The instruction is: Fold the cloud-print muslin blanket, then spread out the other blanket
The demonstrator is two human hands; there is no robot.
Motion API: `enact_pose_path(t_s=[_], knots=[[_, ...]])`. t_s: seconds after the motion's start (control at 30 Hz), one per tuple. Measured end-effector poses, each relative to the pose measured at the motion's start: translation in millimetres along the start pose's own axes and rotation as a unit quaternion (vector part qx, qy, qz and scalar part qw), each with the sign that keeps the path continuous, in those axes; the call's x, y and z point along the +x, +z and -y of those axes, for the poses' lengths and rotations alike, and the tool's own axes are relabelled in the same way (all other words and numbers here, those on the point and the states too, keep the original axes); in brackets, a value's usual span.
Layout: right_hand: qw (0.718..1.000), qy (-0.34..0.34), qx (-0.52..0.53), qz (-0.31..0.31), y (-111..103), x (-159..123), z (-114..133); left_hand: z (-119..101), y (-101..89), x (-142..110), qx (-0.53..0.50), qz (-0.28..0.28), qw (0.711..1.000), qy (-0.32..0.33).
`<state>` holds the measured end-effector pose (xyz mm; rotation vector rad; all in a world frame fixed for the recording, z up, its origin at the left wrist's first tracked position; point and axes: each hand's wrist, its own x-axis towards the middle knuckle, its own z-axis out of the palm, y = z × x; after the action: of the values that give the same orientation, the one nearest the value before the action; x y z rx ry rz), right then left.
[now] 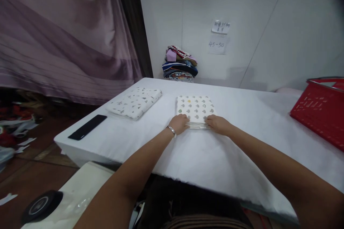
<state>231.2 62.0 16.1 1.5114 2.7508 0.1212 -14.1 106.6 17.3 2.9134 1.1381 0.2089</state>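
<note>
A folded white cloth with small printed shapes (195, 107) lies in the middle of the white table (242, 143). My left hand (179, 123), a bracelet on its wrist, rests on the cloth's near left corner. My right hand (218, 123) rests on the near right corner. Both hands have their fingers curled over the near edge of the folded stack, gripping it. A second folded patterned cloth (135, 102) lies to the left, apart from both hands.
A black phone (87, 127) lies near the table's left edge. A red plastic basket (321, 109) stands at the right. A pile of folded clothes (179, 64) sits at the back against the wall. A purple curtain (67, 32) hangs at left.
</note>
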Motion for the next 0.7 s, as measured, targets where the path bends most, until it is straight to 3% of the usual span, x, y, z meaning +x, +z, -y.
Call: enact_pose_path(t_s=[0.17, 0.5, 0.7], knots=[[0.998, 0.024, -0.042, -0.035, 9.2, -3.4, 1.8, -1.4, -2.1, 1.8, 0.014, 0.007, 1.000, 0.001], [0.998, 0.046, -0.008, -0.045, 11.5, -3.6, -2.3, 6.3, -1.4, 3.3, -0.006, 0.021, 1.000, 0.022], [0.996, 0.064, 0.038, -0.055, 11.2, -3.8, -6.7, -0.2, -2.2, 3.3, 0.005, 0.021, 1.000, 0.000]])
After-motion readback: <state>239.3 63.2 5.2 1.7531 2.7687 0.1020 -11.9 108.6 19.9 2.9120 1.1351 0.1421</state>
